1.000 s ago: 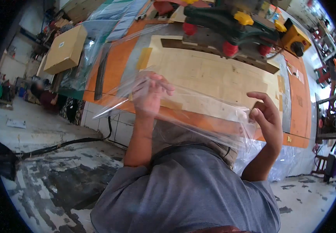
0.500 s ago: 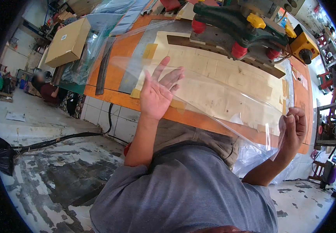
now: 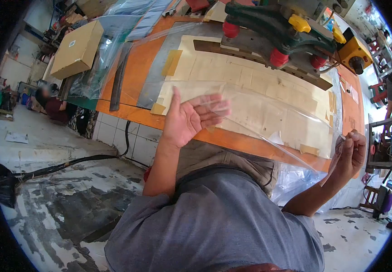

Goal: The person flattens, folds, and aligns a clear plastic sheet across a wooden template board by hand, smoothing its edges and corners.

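A clear plastic sheet (image 3: 277,113) stretches in front of me over the pale taped board (image 3: 250,90) on the table. My right hand (image 3: 353,152) pinches one end of the sheet between thumb and fingers, beyond the board's right side. Palm up, my left hand (image 3: 193,117) is open near the board's front left, its fingers pointing right. Those fingertips meet the film's folded edge, and whether they lie under or over it is hard to tell.
A green press head with red feet (image 3: 279,58) and a dark metal bar (image 3: 304,78) stands at the table's back. A yellow control box (image 3: 355,52) hangs at right. A cardboard box (image 3: 78,50) and dark strip (image 3: 121,77) lie left. Another person (image 3: 54,106) sits far left.
My left hand has turned so its fingers point right instead of up, shifting slightly right. My right hand has moved a little outward to the right, carrying its end of the sheet.
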A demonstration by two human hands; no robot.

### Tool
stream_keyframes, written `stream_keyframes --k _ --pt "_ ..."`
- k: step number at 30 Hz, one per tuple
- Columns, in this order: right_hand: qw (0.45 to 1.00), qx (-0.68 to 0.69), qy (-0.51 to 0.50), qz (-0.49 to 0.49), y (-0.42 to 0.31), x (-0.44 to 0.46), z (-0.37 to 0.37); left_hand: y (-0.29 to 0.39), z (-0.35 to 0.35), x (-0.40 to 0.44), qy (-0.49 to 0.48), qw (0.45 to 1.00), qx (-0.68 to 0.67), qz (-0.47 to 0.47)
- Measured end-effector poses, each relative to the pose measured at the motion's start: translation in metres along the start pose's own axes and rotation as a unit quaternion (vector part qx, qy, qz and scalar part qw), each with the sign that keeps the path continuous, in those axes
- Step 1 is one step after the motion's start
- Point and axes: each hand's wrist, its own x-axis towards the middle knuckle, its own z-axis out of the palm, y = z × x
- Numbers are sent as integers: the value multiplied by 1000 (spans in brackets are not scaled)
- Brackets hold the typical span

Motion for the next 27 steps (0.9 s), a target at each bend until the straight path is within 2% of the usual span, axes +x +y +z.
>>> stream_keyframes --k 1,3,5,7,8,10,11,13,17,19,21,22,24,25,27 --pt "1000 -16 18 -17 0 1 -1 -1 -3 -1 -34 997 67 -37" --pt "998 -36 38 -35 -1 1 -9 -6 0 -5 -18 994 109 -20" --pt "999 -35 -5 -5 -4 -1 -20 -9 10 -8 -3 989 151 -3" --pt "997 -73 12 14 -5 -1 -22 -8 25 -11 98 942 319 44" --pt "993 -107 27 33 -5 0 -23 -6 27 -11 94 942 318 43" --pt "992 -107 54 40 -9 1 -14 -3 33 -12 23 945 323 40" --pt "992 -99 70 42 -8 1 -14 -8 41 -11 20 946 323 38" --pt "991 -90 90 44 -7 0 -14 -21 63 -8 46 936 332 105" --pt "995 -64 72 29 -8 -2 -20 -27 73 -9 79 943 319 52" --pt "996 -58 68 28 -13 -4 -26 -33 68 -6 92 911 391 92" --pt "996 -61 10 63 -19 -3 -29 -30 69 -5 93 908 392 112" --pt "996 -66 14 63 -25 -4 -31 -27 71 -5 101 903 395 135" --pt "972 -98 -124 175 -42 -1 -34 -22 71 -4 102 899 398 153" --pt "953 -114 -153 237 -47 -1 -41 -19 66 -5 89 894 404 170" --pt "948 -109 -167 249 -43 -3 -41 -14 62 -5 87 886 409 199"
